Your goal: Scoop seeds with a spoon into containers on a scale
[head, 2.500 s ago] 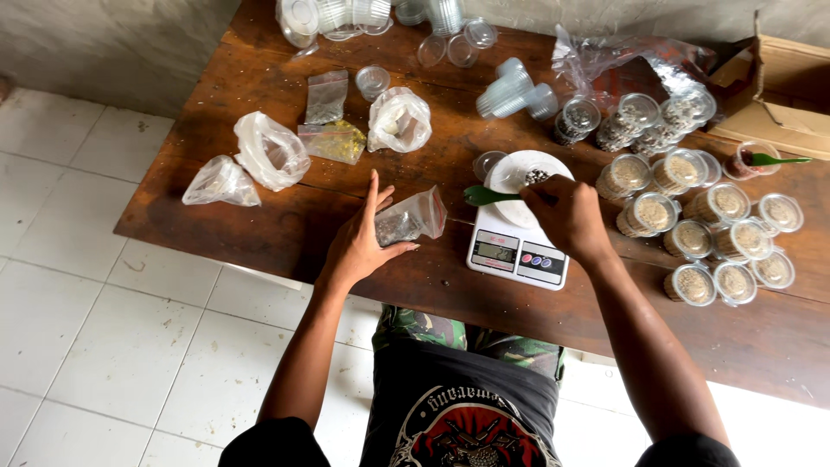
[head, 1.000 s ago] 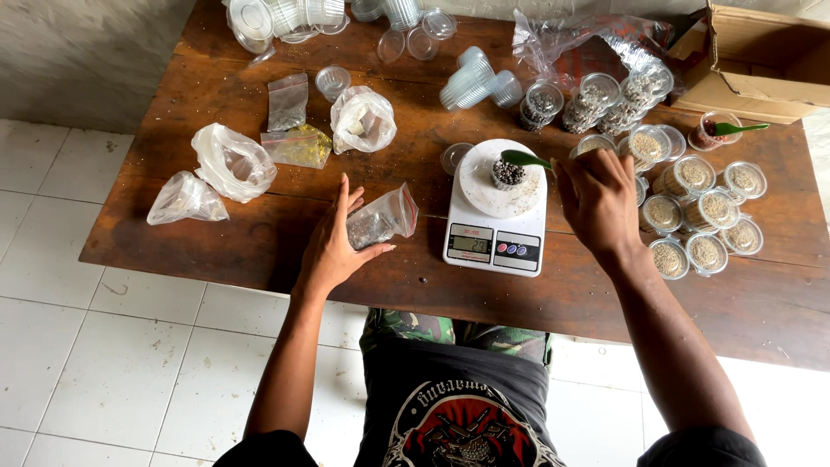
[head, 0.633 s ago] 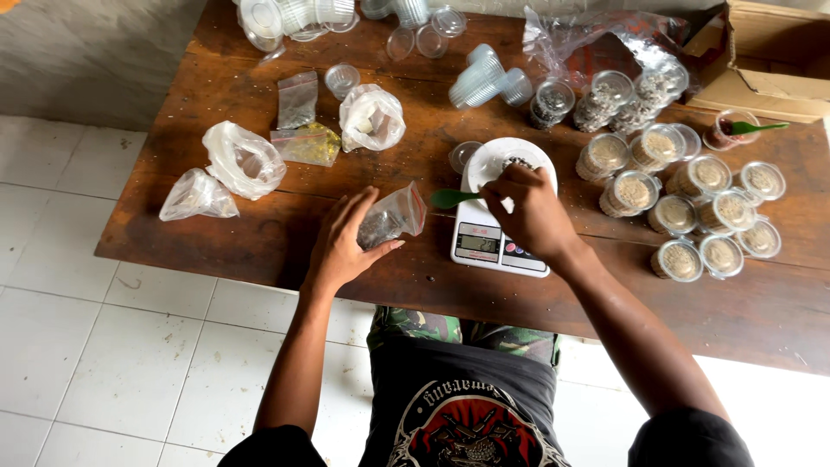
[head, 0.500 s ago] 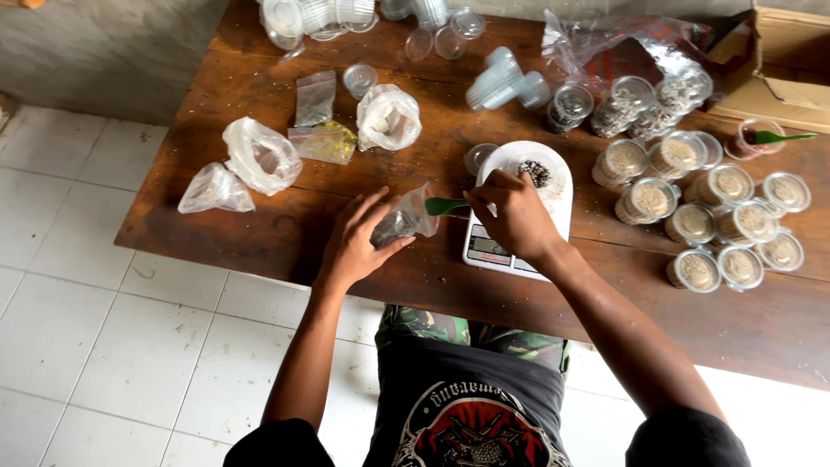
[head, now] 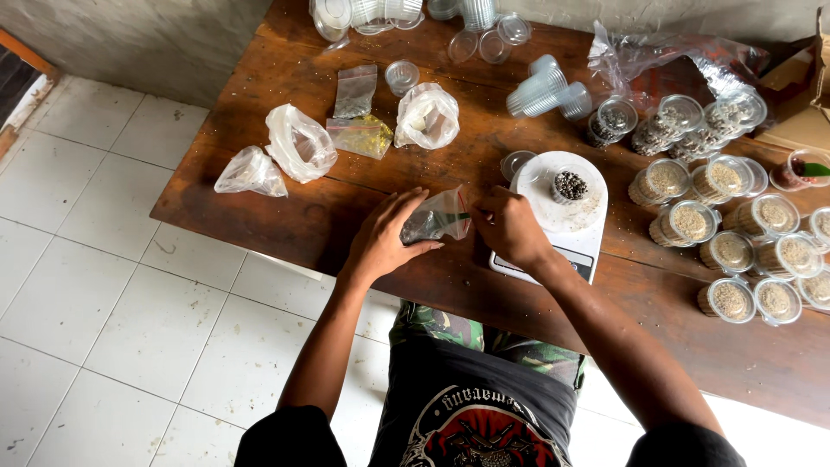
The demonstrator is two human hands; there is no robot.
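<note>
Nearest the wearer, at the front edge of the wooden table, the left hand lay curled around a small clear plastic bag, its fingers closed on the bag's lower end, while the right hand pinched the bag's open mouth just left of the white kitchen scale; whether that hand also gripped a small green scoop at the mouth could not be made out. The bag seemed to hold only a little dark material, so filling looked to be under way rather than finished. On the scale's platter stood a small clear cup of dark seeds. Right of the scale sat a cluster of lidded cups filled with pale grain, apparently portions already done. Left of the scale, further along the table, lay several knotted or loose plastic bags and two small zip pouches. Beyond the scale, toward the wall, stacks of empty clear cups and loose lids waited, which suggested a good share of portions was left to fill.
</note>
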